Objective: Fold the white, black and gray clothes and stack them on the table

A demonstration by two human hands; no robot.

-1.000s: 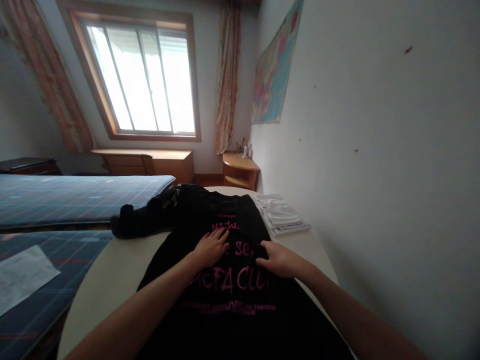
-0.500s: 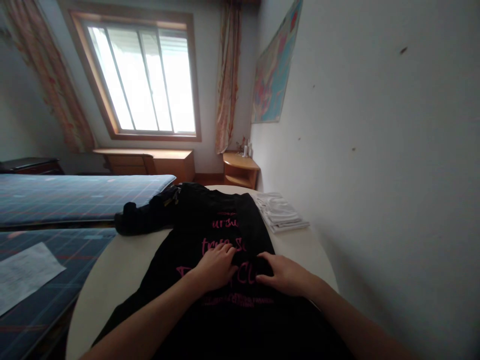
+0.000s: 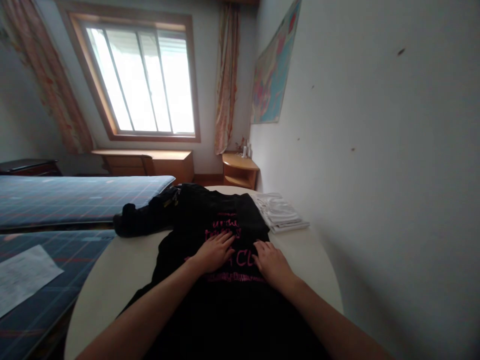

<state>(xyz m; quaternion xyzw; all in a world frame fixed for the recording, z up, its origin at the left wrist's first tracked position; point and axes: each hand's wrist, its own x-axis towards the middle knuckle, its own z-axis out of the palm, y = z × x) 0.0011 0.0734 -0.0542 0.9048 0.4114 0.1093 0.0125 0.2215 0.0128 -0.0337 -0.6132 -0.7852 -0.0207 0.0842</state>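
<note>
A black T-shirt [image 3: 221, 201] with pink lettering is spread across a round cream table [image 3: 99, 280], its neck end away from me. My left hand [image 3: 213, 254] rests flat on the print, fingers stretched out. Just right of it, my right hand [image 3: 273, 262] lies palm down near the shirt's right edge, fingers extended over the cloth. The shirt's near part runs down between my forearms, where it is too dark to tell from other black cloth.
Folded white cloth [image 3: 279, 212] is stacked at the table's right. A dark bundled item [image 3: 140, 220] lies at the left. Beyond are plaid mattresses [image 3: 75, 200], one bearing a paper sheet [image 3: 26, 280]. A wall [image 3: 393, 200] rises close on the right.
Both hands have shifted away from me, and the shirt's lower print has moved the same way. The lettering looks more compressed. My right hand's fingers have gone from curled to flatter.
</note>
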